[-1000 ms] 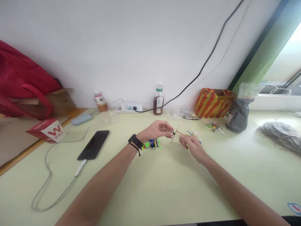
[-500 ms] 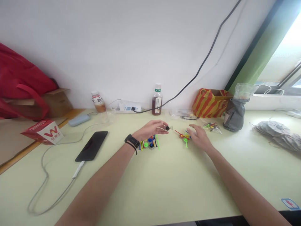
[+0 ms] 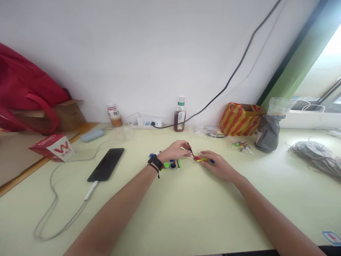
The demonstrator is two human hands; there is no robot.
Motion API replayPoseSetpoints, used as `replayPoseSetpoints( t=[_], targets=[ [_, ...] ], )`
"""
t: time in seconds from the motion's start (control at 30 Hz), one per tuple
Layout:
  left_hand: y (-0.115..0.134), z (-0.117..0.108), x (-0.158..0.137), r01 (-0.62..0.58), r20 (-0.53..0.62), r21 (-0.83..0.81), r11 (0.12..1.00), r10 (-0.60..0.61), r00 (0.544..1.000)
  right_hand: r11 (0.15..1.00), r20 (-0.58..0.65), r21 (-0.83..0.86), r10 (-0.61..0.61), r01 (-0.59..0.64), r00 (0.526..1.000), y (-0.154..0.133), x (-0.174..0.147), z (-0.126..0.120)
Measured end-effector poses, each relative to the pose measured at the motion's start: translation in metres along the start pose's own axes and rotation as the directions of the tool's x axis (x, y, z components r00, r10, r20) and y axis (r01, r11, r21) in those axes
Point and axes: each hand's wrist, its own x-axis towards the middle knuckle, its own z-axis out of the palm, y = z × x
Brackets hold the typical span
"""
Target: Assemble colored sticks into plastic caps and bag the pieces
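Note:
My left hand (image 3: 179,150), wearing a black watch, is closed in a pinch around a thin black plastic stick (image 3: 192,152) that slants down to the right. My right hand (image 3: 220,165) has its fingers closed around a cluster of small plastic parts, with a red part (image 3: 196,158), a yellow part (image 3: 201,160) and a blue disc (image 3: 212,161) showing. The stick's lower end meets the red part; whether they are joined I cannot tell. Below my left wrist lies a pile of coloured sticks and discs, including a green disc (image 3: 166,165), partly hidden by the hand.
A phone (image 3: 106,164) on a charging cable and a red-white box (image 3: 54,147) are at the left. Against the wall stand a tea bottle (image 3: 180,115), a power strip (image 3: 146,122) and a striped bag (image 3: 238,121). A small bag of parts (image 3: 241,147) lies right of my right hand.
My hands have come closer together. The black piece in my left hand now shows as an upright slanting stick. My right hand has moved left with the coloured parts, closing on them.

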Motion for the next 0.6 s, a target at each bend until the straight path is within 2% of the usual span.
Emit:
replayPoseSetpoints(
  t=[0.1, 0.23, 0.33, 0.4, 0.5, 0.6],
  targets=[
    [0.000, 0.000, 0.000, -0.008, 0.028, 0.090, 0.996, 0.005, 1.000, 0.999, 0.014, 0.041, -0.028, 0.027, 1.000, -0.005, -0.001, -0.001],
    [0.003, 0.001, -0.004, -0.030, 0.152, 0.237, 0.971, -0.007, 0.988, 0.994, 0.001, 0.100, -0.050, 0.050, 0.999, -0.006, -0.003, -0.011],
    [0.007, 0.002, -0.008, -0.081, 0.148, 0.473, 0.877, 0.012, 0.989, 0.993, 0.050, 0.119, -0.002, -0.004, 0.999, -0.005, -0.007, -0.021],
    [0.009, 0.004, -0.009, -0.135, 0.116, 0.567, 0.813, 0.083, 0.990, 0.990, 0.096, 0.134, 0.035, -0.048, 0.995, -0.005, -0.009, -0.024],
    [0.006, 0.010, -0.012, -0.204, 0.120, 0.588, 0.783, 0.165, 0.979, 0.982, 0.133, 0.170, 0.057, -0.079, 0.990, -0.009, -0.008, -0.019],
    [-0.002, 0.019, -0.013, -0.201, 0.118, 0.565, 0.801, 0.163, 0.980, 0.972, 0.133, 0.225, 0.045, -0.074, 0.990, -0.017, -0.004, -0.009]
  ],
)
